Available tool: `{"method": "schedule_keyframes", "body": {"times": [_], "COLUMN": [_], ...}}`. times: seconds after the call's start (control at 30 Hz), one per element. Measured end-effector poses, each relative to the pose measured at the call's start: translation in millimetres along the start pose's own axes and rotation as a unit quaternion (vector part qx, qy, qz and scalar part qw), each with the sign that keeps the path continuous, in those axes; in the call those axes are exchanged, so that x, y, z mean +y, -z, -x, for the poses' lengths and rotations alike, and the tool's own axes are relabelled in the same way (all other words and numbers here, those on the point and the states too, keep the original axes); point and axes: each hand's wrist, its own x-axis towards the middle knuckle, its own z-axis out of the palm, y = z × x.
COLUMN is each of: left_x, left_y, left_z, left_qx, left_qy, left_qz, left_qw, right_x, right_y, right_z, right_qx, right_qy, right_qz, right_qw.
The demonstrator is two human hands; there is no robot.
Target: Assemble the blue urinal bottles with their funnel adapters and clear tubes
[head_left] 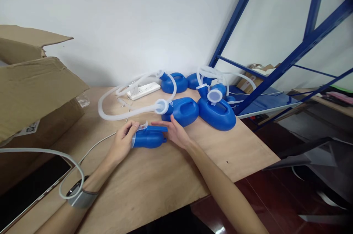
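My left hand (125, 140) grips the left end of a small blue plastic funnel-like piece (150, 139), with a translucent cap and tab at that end. The piece is held lengthwise, just above the table. My right hand (176, 133) is open at its right end, fingers stretched out behind it and thumb raised; I cannot tell whether they touch. Just behind that hand lies a blue handled urinal bottle (186, 110) with a translucent cap (161, 106) and a long clear hose (124, 113). Another blue bottle (217, 114) is to its right.
More blue bottles (174, 84) and coiled hoses stand against the wall. A white power strip (143, 91) lies at the back. An open cardboard box (41, 94) and a dark flat device (30, 190) occupy the left. A blue metal rack (286, 55) rises at the right.
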Motion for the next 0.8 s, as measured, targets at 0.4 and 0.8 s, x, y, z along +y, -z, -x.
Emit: {"method": "schedule_keyframes", "body": {"times": [0.4,0.8], "left_x": [-9,-6], "left_y": [-18.0,-21.8], "left_z": [5,5], "left_qx": [-0.07,-0.064], "left_qy": [0.04,0.107], "left_qz": [0.101,0.164], "left_qw": [0.992,0.979], "right_x": [22,33], "right_y": [-6,-9], "right_z": [-9,-12], "right_qx": [0.099,0.129], "right_qy": [0.15,0.207], "right_qz": [0.18,0.159], "right_qw": [0.967,0.957]}}
